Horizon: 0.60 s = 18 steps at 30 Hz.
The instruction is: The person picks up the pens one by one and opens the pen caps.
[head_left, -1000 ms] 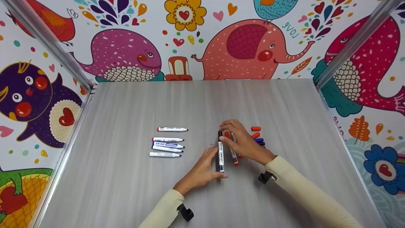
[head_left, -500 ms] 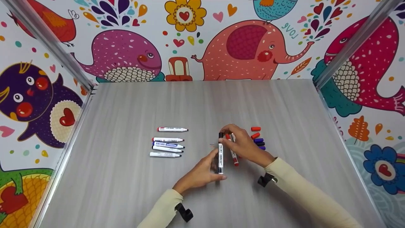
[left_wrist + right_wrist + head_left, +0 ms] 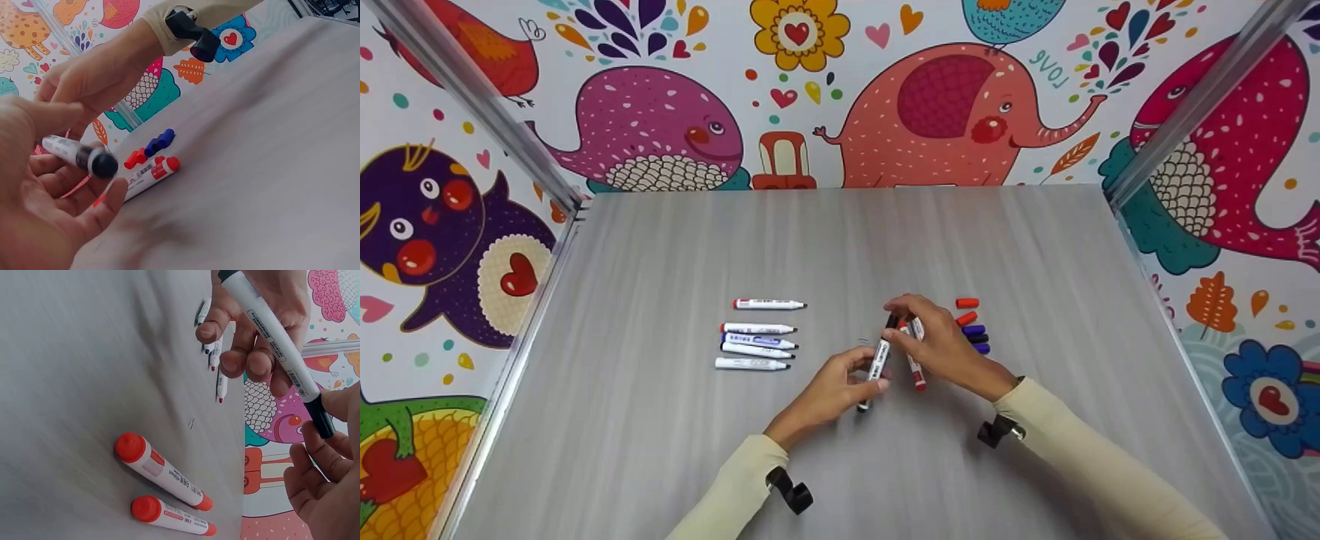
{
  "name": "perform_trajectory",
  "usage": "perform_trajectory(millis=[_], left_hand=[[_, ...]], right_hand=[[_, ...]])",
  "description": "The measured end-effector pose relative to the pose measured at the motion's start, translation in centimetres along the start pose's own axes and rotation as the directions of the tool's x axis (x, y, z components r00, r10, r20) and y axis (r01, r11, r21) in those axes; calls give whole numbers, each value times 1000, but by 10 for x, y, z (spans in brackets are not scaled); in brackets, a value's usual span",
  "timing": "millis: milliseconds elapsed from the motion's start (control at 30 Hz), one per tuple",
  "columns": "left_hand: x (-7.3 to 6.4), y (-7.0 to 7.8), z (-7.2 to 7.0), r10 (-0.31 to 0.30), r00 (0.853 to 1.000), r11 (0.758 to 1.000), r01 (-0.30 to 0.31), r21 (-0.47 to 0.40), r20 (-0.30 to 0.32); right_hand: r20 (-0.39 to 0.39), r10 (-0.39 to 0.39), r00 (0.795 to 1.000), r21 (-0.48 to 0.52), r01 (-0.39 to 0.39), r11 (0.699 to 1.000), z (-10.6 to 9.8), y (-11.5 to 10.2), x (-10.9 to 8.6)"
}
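A white whiteboard marker with black ends point(image 3: 879, 358) is held tilted above the table between both hands. My left hand point(image 3: 826, 388) grips its barrel between thumb and fingers, near the lower end. At the upper end my right hand point(image 3: 949, 351) pinches the black cap point(image 3: 319, 416), which sits on the marker. In the left wrist view the marker's black rear end point(image 3: 104, 165) points toward the camera. Two red whiteboard markers with caps on, one point(image 3: 166, 473) longer in view than the other point(image 3: 174, 517), lie beside my right hand.
Several uncapped markers lie in a rough row on the left, the farthest being a red-ended marker point(image 3: 769, 304). To the right of my right hand are loose caps, including a red cap point(image 3: 967, 303) and a blue cap point(image 3: 973, 330). Patterned panels point(image 3: 660, 127) border the table point(image 3: 675, 247).
The marker has gone from nearly straight to slanted, its lower end swinging left. My left thumb has moved from the marker's end up onto the barrel; my right hand stays at the cap.
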<state>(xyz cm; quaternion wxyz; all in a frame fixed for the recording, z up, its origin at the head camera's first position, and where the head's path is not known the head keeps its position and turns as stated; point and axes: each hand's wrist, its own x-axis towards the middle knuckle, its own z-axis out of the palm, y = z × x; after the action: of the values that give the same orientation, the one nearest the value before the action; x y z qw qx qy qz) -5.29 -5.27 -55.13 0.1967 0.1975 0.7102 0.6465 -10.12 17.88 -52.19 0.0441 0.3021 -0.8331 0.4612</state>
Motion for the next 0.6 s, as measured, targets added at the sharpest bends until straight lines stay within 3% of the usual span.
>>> perform_trajectory(millis=[167,600], left_hand=[[2,5,-8,-13,999,996,16,87,-32],[10,17,-26,-34,998,963,20,269,47]], right_hand=[[29,8,1000,-29,-8,1000,-2,-1,-4],[71,4,997,-83,2,997,-4,-1,-14]])
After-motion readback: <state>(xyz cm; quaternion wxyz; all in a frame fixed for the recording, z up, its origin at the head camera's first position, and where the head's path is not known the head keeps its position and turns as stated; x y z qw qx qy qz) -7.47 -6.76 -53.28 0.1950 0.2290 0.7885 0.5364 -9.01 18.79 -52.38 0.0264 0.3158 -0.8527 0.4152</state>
